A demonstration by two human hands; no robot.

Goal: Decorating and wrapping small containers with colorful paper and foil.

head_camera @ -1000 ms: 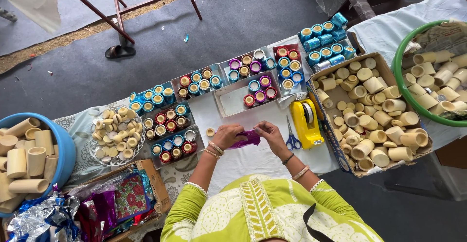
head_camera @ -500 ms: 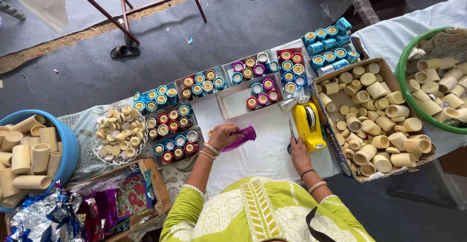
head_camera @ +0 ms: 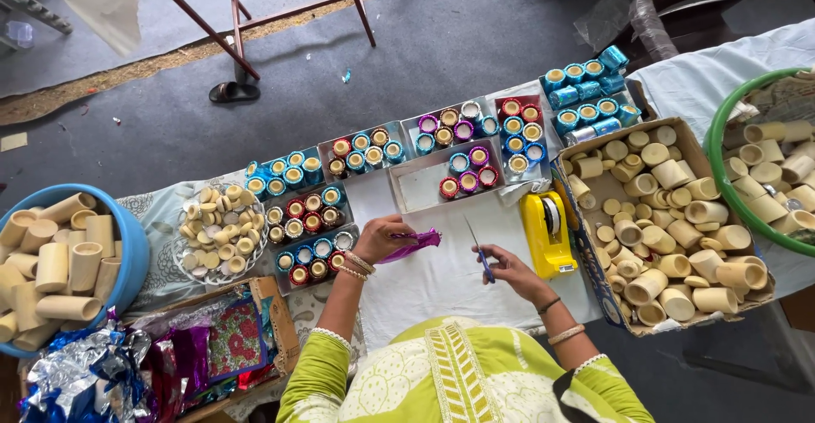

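The left hand (head_camera: 379,238) is closed on a strip of purple foil (head_camera: 413,244), holding it just above the white table cover (head_camera: 441,283). The right hand (head_camera: 508,267) grips the blue handles of a pair of scissors (head_camera: 478,249), blades pointing away from the person. A yellow tape dispenser (head_camera: 547,232) stands just right of the scissors. Trays of foil-wrapped cups (head_camera: 307,234) lie beyond the left hand. A cardboard box of plain cups (head_camera: 671,228) sits at right.
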